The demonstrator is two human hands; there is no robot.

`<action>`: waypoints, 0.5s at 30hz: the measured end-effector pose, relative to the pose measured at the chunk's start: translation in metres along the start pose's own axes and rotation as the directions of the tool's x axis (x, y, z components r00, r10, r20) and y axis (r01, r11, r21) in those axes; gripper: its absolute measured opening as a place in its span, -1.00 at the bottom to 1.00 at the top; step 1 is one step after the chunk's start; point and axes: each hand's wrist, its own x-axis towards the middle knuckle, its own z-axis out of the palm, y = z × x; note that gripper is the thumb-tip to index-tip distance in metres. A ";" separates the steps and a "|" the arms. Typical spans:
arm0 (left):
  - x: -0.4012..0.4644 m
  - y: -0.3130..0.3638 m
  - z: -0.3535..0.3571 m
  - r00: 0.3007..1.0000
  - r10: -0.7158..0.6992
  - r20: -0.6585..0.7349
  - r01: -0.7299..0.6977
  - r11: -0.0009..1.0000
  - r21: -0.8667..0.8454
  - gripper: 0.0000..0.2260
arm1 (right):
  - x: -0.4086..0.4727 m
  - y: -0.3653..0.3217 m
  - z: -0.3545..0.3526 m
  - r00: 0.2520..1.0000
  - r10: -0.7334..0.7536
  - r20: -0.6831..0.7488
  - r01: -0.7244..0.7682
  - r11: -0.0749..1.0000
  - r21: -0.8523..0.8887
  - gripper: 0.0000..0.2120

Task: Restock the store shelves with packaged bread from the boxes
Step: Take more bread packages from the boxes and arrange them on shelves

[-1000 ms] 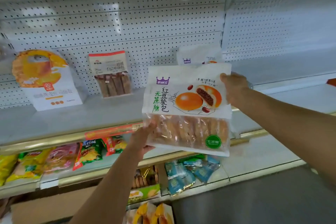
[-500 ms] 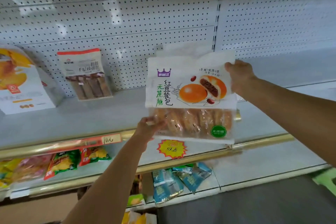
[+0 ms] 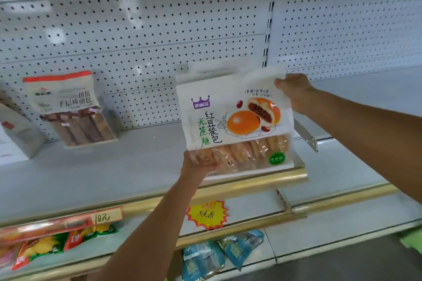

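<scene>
I hold a white bag of red bean buns (image 3: 235, 121) upright over the grey shelf (image 3: 114, 166), close to its front edge. My left hand (image 3: 201, 162) grips the bag's lower left corner from below. At the upper right corner, my right hand (image 3: 294, 91) pinches the bag's top edge. The top of a second white bag (image 3: 219, 66) shows just behind it, against the pegboard back wall.
A red-topped bag of bread sticks (image 3: 68, 109) leans on the pegboard at the left, and another white bag (image 3: 16, 134) sits at the far left edge. Snack packs (image 3: 45, 246) and blue packs (image 3: 219, 255) fill lower shelves. A yellow price tag (image 3: 207, 214) hangs below.
The bun bag has moved forward and down toward the shelf surface while my view shifted right and closer. Both hands keep the same hold on it.
</scene>
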 end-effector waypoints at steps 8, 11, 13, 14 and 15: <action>0.019 -0.005 0.020 0.994 0.015 -0.111 -0.011 0.999 0.032 -0.13 | 0.049 0.010 0.009 0.995 -0.022 0.100 0.024 1.000 -0.018 -0.62; 0.015 0.001 0.031 0.990 0.024 -0.139 -0.020 0.999 0.033 -0.06 | 0.065 0.018 0.001 0.993 0.008 0.118 -0.008 1.000 -0.002 -0.71; 0.015 0.002 0.035 0.986 0.030 -0.163 -0.022 0.999 0.049 0.02 | 0.071 0.023 -0.007 0.992 0.033 0.124 -0.035 0.999 0.016 -0.75; 0.015 0.004 0.036 0.986 0.029 -0.161 -0.018 0.998 0.068 0.03 | 0.073 0.024 -0.012 0.990 0.045 0.134 -0.048 0.999 0.022 -0.76; 0.014 0.006 0.038 0.987 0.026 -0.156 -0.011 0.996 0.093 0.04 | 0.074 0.026 -0.015 0.988 0.050 0.149 -0.055 0.998 0.031 -0.78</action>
